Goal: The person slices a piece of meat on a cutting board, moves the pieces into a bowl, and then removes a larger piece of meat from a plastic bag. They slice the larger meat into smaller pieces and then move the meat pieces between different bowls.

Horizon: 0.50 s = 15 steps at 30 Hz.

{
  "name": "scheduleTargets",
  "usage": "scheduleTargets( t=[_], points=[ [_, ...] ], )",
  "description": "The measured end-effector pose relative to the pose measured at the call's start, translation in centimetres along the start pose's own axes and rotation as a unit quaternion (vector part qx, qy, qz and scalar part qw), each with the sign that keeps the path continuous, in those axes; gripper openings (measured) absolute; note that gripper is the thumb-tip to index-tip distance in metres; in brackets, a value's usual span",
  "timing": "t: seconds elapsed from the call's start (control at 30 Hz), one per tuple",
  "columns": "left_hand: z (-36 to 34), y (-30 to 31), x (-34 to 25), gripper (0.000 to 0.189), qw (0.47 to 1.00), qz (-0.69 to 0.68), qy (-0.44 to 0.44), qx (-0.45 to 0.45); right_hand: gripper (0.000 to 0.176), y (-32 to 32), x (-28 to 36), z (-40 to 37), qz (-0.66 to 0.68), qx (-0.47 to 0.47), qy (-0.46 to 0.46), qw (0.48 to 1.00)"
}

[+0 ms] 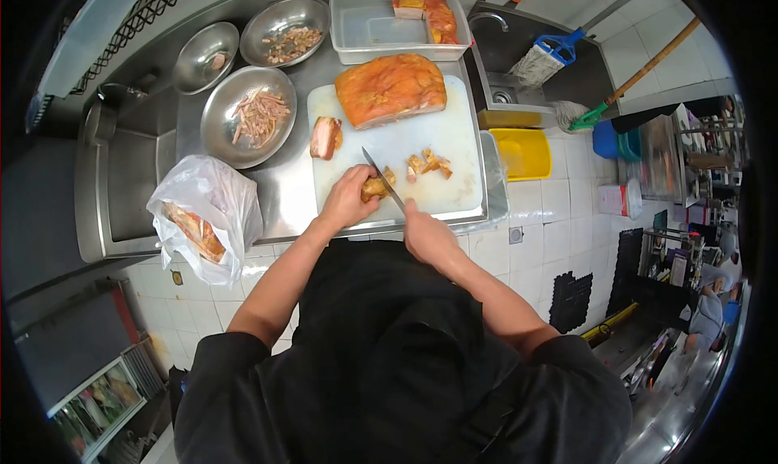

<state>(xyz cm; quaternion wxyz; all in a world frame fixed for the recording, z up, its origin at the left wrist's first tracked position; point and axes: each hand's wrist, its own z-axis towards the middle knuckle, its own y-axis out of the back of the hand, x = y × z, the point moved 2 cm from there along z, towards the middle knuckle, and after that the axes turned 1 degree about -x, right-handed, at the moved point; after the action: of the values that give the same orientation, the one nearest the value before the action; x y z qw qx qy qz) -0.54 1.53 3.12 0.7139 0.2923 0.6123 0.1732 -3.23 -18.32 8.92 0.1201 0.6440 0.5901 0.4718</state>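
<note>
Left of the cutting board (463,128), three steel bowls (215,130) seemingly keep the bits sorted. By its near edge, the left hand (347,198) has its fingers pinching a meat chunk (373,190), probably steadying it. The big slab (389,91) sits at the board's far side, likely leaving room. The right hand's (431,237) fingers wrap the knife (383,179), blade at the chunk; cut pieces (429,166) lie right.

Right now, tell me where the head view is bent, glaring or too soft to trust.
Head view: the wide lens bows the steel counter and blackens the corners; pale glare lies on the counter and floor tiles; the shelving at the far right is squeezed and hard to make out; the cutting board and knife read clearly.
</note>
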Motion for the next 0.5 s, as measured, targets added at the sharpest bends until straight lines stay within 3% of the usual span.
scheduleTargets(
  t=[0.13,0.3,0.37,0.43,0.5],
  points=[
    [0.0,0.2,-0.2,0.045,1.000,-0.006,-0.001,-0.006,0.023,-1.1,0.2,6.0,0.056,-0.091,0.048,0.993],
    [-1.0,0.4,0.6,0.044,1.000,0.007,0.014,-0.009,0.030,-0.2,-2.7,5.5,0.023,-0.130,0.079,0.988],
    [-1.7,0.6,0.8,0.042,1.000,-0.003,0.022,-0.014,0.023,1.0,-3.0,3.6,-0.005,-0.141,0.007,0.990],
    [-2.1,0.8,0.3,0.040,0.994,-0.075,0.076,-0.003,0.025,1.3,-2.6,2.5,-0.018,-0.147,-0.007,0.989],
    [-1.9,0.8,0.2,0.039,0.997,-0.051,0.052,-0.010,0.028,1.8,-2.0,1.3,-0.032,-0.152,-0.022,0.988]
  ],
)
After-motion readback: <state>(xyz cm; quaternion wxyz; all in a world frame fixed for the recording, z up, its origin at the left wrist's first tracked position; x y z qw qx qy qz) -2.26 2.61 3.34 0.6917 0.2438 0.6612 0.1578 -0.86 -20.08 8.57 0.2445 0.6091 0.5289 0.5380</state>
